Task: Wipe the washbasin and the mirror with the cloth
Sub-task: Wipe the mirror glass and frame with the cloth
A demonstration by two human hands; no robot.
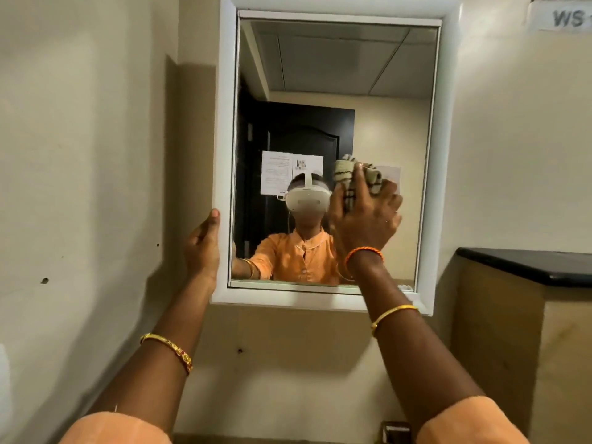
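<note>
Head view, our right hand (365, 216) presses the bunched checked cloth (355, 177) against the mirror (336, 75) glass, fingers curled round it, our left hand (203, 248) grips the frame's left edge near its lower corner

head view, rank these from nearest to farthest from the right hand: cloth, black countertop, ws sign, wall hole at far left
1. The cloth, held in the right hand against the mirror glass.
2. The black countertop, lower right of the hand.
3. The WS sign, top right corner.
4. The wall hole, far left, past the left hand on the frame.
</note>
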